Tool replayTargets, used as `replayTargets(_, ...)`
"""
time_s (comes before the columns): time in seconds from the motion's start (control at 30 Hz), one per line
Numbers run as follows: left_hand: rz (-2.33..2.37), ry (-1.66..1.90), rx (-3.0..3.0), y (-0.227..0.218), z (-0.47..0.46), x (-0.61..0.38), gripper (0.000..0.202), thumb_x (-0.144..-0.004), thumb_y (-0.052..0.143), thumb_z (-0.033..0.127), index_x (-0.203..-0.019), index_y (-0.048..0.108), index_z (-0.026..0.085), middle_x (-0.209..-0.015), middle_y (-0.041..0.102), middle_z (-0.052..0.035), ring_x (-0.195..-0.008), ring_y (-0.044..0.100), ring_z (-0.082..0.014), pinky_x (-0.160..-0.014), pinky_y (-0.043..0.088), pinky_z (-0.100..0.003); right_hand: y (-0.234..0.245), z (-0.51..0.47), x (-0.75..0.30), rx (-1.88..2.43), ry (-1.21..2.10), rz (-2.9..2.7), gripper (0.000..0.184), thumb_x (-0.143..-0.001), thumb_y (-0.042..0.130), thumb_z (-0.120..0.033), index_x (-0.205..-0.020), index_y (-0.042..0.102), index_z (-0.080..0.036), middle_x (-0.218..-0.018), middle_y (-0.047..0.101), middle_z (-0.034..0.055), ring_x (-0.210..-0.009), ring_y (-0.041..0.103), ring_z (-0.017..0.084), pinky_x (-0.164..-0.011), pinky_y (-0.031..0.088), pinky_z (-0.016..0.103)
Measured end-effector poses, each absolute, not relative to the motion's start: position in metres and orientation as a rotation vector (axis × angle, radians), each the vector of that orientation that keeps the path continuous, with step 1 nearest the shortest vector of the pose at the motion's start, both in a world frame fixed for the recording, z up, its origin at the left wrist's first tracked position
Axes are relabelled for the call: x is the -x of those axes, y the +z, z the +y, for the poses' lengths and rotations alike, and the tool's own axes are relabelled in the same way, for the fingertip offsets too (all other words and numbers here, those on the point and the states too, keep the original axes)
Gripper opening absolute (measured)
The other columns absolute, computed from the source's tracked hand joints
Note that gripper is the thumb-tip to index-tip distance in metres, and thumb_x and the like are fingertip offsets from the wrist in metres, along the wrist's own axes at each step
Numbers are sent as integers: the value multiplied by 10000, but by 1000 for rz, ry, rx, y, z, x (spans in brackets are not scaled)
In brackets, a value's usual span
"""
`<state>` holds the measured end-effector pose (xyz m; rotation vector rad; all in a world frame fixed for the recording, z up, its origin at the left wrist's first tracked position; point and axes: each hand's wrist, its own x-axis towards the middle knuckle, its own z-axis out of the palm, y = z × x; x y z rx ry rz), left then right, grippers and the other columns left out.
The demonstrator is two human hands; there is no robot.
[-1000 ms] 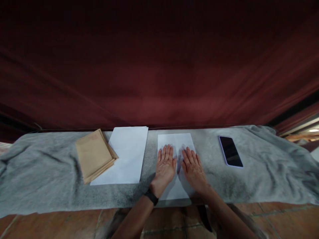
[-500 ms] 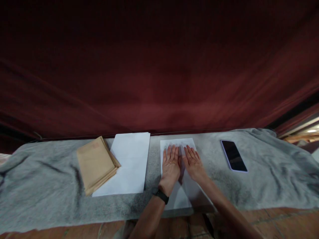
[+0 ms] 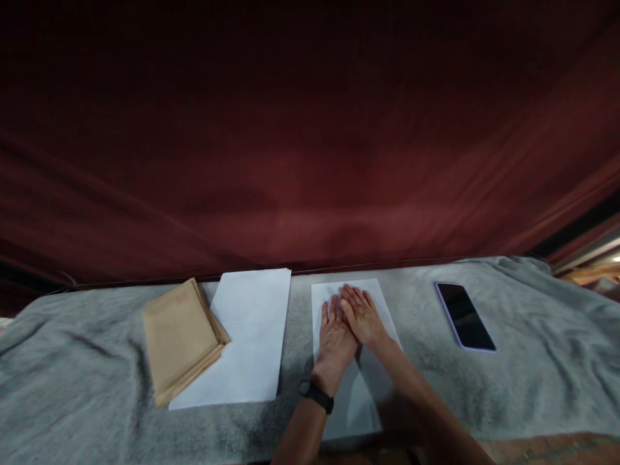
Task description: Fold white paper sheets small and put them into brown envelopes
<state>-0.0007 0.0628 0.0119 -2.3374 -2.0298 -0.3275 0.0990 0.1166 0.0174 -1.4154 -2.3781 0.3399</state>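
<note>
A white sheet of paper (image 3: 351, 407) lies on the grey cloth in front of me. My left hand (image 3: 336, 336) rests flat on it with fingers spread, a black band around the wrist. Partly over the left hand lies my right hand (image 3: 364, 316), its fingers stretched forward and covering some left fingers. Neither hand grips anything. Left of them is a stack of white paper (image 3: 247, 336), and several brown envelopes (image 3: 179, 336) overlap its left side.
A phone (image 3: 465, 316) with a purple case lies to the right on the grey cloth (image 3: 416, 374). A dark red fabric wall (image 3: 310, 161) rises behind the cloth's far edge. Brick-coloured floor (image 3: 557, 447) shows at the bottom right.
My right hand has moved left and now overlaps my left hand; before, they lay side by side on the sheet. The whole view has shifted slightly, with things lower in it.
</note>
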Motion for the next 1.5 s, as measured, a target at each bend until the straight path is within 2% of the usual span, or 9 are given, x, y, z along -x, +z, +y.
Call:
replayTargets(0.13, -2043, -308, 2344, 12, 57, 3, 610, -1000, 395, 249, -1596, 313, 145, -1587, 450, -140, -1523, 318, -310, -1237, 319, -557, 20, 128, -100, 1394, 268, -2427, 585, -1093, 174, -425, -1505, 502, -168, -1586, 461, 79, -1498, 372, 247, -1246, 242, 488)
replayTargets(0.37, -2109, -329, 2326, 15, 52, 5, 545, -1025, 322, 233, -1555, 395, 129, -1567, 488, -102, -1521, 330, -251, -1271, 273, -494, 13, 130, -102, 1397, 101, -2461, 548, -1092, 218, -395, -1537, 460, -186, -1614, 410, 66, -1502, 364, 245, -1245, 236, 463)
replayTargets(0.6, -2139, -357, 2269, 15, 48, 15, 542, -1028, 308, 232, -1547, 404, 110, -1617, 398, -107, -1530, 309, -227, -1276, 262, -471, 1, 127, -122, 1412, -51, -2475, 521, -1085, 273, -404, -1557, 427, -247, -1628, 386, 58, -1494, 378, 269, -1225, 260, 492)
replayTargets(0.87, -2229, -325, 2123, 15, 41, 39, 573, -1038, 326, 324, -1565, 369, 103, -1616, 389, -148, -1527, 315, -253, -1244, 317, -479, -5, 124, -161, 1529, -191, -2340, 527, -1077, 325, -378, -1556, 426, -183, -1592, 442, 100, -1447, 437, 302, -1209, 273, 516)
replayTargets(1.03, -2245, -406, 2046, 19, 39, 31, 566, -1032, 345, 304, -1521, 413, 28, -1576, 431, -219, -1511, 345, -300, -1245, 311, -523, 2, 120, -170, 1606, -141, -2253, 532, -1074, 299, -344, -1544, 439, -138, -1566, 475, 133, -1449, 441, 318, -1208, 291, 557)
replayTargets(1.17, -1976, -589, 2321, 15, 26, 7, 560, -1029, 377, 295, -1554, 366, 100, -1590, 444, -156, -1513, 349, -269, -1237, 354, -512, 18, 114, -155, 1293, 120, -2441, 534, -1091, 248, -379, -1535, 454, -166, -1591, 450, 92, -1484, 402, 231, -1230, 322, 466)
replayTargets(1.23, -1873, -616, 2436, 10, 17, -3, 574, -1013, 407, 276, -1557, 352, 103, -1563, 479, -167, -1488, 397, -269, -1218, 389, -521, 22, 111, -145, 1111, 254, -2543, 522, -1096, 243, -393, -1520, 479, -202, -1586, 463, 62, -1489, 393, 193, -1245, 312, 443)
replayTargets(1.37, -1825, -618, 2457, 4, 7, -9, 560, -1007, 449, 303, -1517, 410, 75, -1520, 519, -203, -1455, 448, -297, -1186, 434, -531, 18, 109, -131, 1054, 314, -2591, 530, -1098, 226, -381, -1538, 446, -184, -1614, 412, 62, -1504, 366, 193, -1263, 275, 463)
replayTargets(1.5, -1844, -573, 2482, 11, 5, -8, 570, -1016, 466, 398, -1477, 461, 64, -1528, 510, -206, -1476, 413, -306, -1201, 416, -513, 11, 118, -127, 1140, 256, -2592, 539, -1095, 229, -399, -1570, 389, -203, -1635, 365, 47, -1516, 342, 201, -1270, 245, 464)
